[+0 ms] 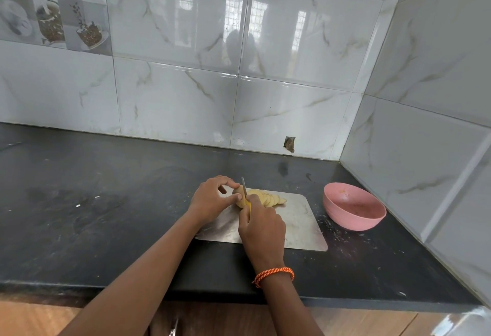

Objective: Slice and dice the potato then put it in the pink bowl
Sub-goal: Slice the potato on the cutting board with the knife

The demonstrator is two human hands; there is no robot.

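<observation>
1. Right hand (261, 225), nearest the camera, is clamped on the knife (244, 187), blade in the potato (240, 197).
2. Left hand (212, 200) pinches the uncut end just beside the blade; a slip could nick a fingertip.
3. Fanned slices (271, 198) lie beyond the right hand and may slide off the steel board (300, 218).
4. Farther right, well apart, the pink bowl (353, 206) waits; dicing is not yet done.

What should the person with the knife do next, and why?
Probably press the knife down through the uncut end of the potato for another slice. The right hand holds the blade there, the left hand steadies that end, cut slices fan rightward on the steel board, and the pink bowl holds no potato.
</observation>
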